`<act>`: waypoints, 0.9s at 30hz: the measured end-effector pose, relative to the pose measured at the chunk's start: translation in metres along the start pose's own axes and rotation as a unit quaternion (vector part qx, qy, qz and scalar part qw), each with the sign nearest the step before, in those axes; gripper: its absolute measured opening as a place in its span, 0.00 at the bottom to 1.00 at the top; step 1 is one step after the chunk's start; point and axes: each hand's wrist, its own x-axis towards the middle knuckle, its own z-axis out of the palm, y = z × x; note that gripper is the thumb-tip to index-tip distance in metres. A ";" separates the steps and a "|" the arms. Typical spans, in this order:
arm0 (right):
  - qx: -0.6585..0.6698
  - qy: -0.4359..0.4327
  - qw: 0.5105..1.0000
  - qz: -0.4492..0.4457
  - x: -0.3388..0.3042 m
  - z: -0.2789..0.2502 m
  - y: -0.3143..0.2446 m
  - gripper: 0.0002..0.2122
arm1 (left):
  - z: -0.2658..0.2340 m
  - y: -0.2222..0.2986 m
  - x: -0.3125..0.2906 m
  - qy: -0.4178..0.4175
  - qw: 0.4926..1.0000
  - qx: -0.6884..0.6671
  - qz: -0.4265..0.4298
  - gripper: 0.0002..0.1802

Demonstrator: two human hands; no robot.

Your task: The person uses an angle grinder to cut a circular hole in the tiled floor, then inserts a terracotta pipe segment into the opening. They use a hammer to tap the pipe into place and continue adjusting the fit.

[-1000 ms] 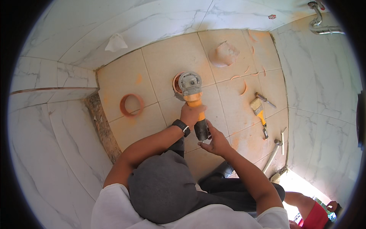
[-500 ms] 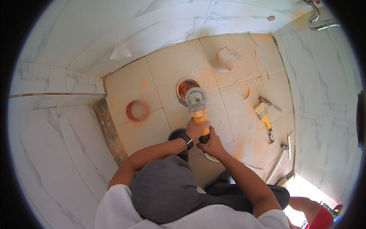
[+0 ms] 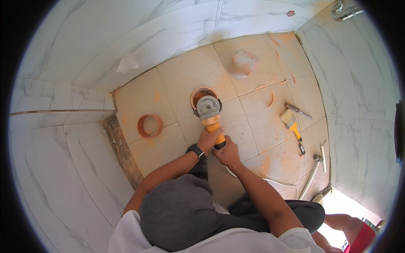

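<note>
1. Orange ring: lies on the tiled floor.
2. Orange pipe: mouth set in the floor.
3. Your left grip: wrapped around the grinder's yellow body; its head overlaps the pipe's near rim, contact unclear.
4. Your right grip: clasping its black rear end.
5. Brush: on the floor, well apart.

Over on the right, a brush and a screwdriver lie together on the floor.
Nearer the bright doorway, a hammer has its head just beside a white stick; a chrome pipe juts from the wall, and there's someone in red.
</note>
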 end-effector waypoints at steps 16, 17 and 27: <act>-0.023 0.004 1.000 0.013 0.015 0.005 0.002 0.28 | -0.019 -0.012 0.007 -0.043 0.999 -0.010 0.015 0.21; -0.021 0.004 1.000 0.011 0.016 0.006 0.003 0.28 | -0.019 -0.013 0.008 -0.043 0.999 -0.011 0.021 0.21; 0.010 0.005 1.000 0.003 0.022 0.005 0.002 0.25 | -0.020 -0.009 0.013 -0.048 0.999 0.001 0.010 0.24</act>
